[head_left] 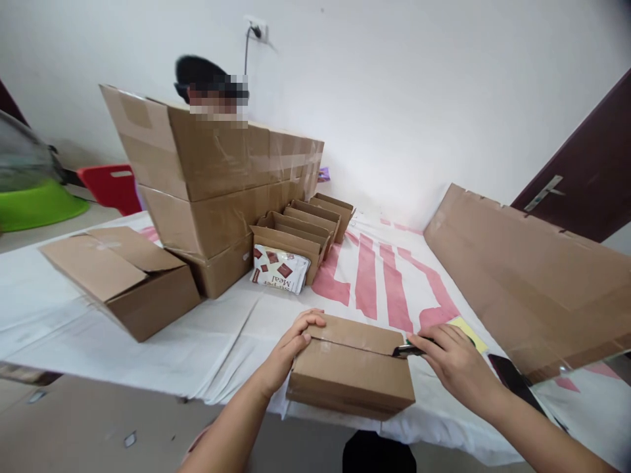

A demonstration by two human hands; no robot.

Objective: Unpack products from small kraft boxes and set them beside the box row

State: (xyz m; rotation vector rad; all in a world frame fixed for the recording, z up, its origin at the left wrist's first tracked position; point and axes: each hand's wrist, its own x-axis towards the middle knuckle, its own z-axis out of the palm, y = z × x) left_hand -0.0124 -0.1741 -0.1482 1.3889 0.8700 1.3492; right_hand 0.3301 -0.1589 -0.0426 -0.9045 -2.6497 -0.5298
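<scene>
The right fingers (428, 342) grip a utility knife (408, 351); pressing too hard could skid it toward the left fingers (311, 320) clasping the cardboard carton (351, 371).

Cloth-covered table (211, 341), white with pink markings (397, 289)
Around the small carton (350, 378) at the near edge: a lone carton (123, 282) between nine and ten o'clock, a carton stack (221, 190) past ten, open boxes (315, 223) in a row at eleven, a printed packet (280, 269) before them, a large cardboard sheet (522, 282) at two, a dark flat object (515, 381) at three.
</scene>
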